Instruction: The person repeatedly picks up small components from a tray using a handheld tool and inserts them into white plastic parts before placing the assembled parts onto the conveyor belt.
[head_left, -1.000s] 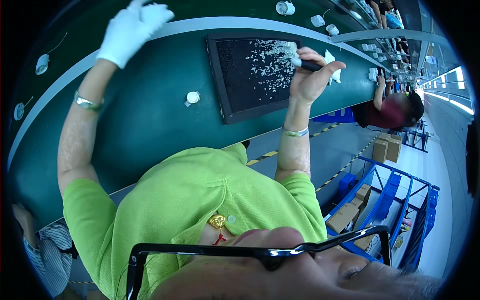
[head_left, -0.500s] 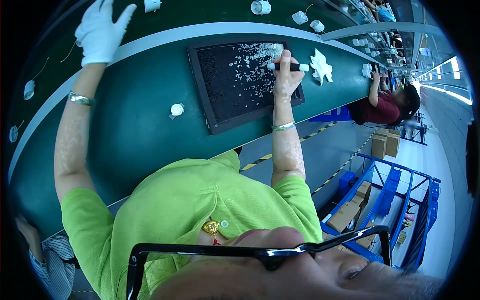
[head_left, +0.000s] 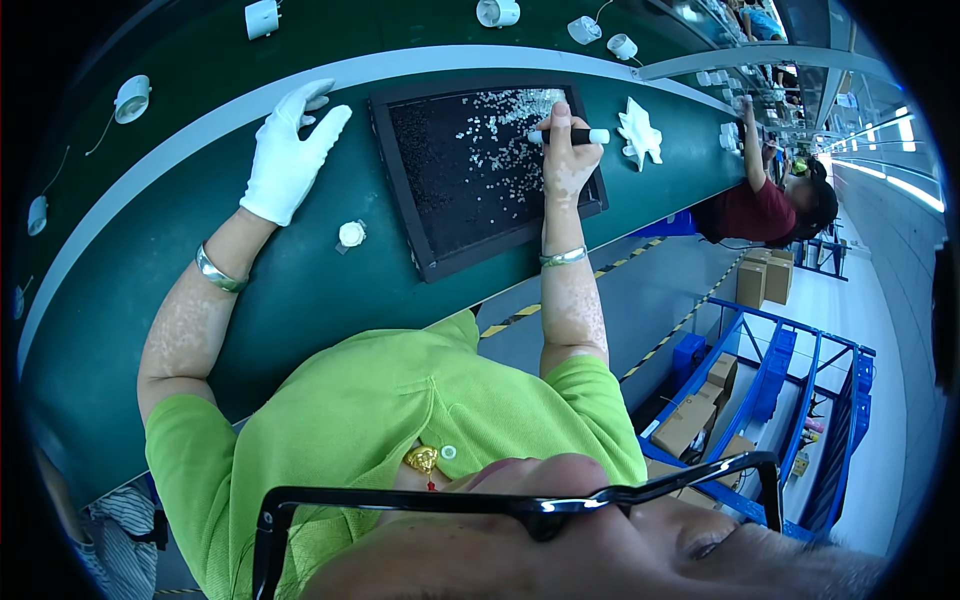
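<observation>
- The left hand [head_left: 295, 155], in a white glove, is over the worktop [head_left: 330, 290], left of the tray; its fingers are open, the thumb spread away from the rest, with nothing visible between them.
- The bare right hand [head_left: 568, 165] is over the right part of the tray, its fingers closed around a black-and-white pen-like tool [head_left: 590, 137] that lies crosswise, one end pointing left.
- The shallow black tray [head_left: 480, 258] lies on the worktop between the hands; small whitish pieces [head_left: 498, 155] scatter across its upper and right parts, and small black pieces [head_left: 412, 140] gather along its left side.
- A round white part [head_left: 351, 234] sits on the worktop, between the left hand and the tray.
- A crumpled white cloth or glove [head_left: 639, 133] lies just right of the tray.
- White cylindrical housings [head_left: 132, 98] stand or lie beyond the pale curved strip [head_left: 420, 62].
</observation>
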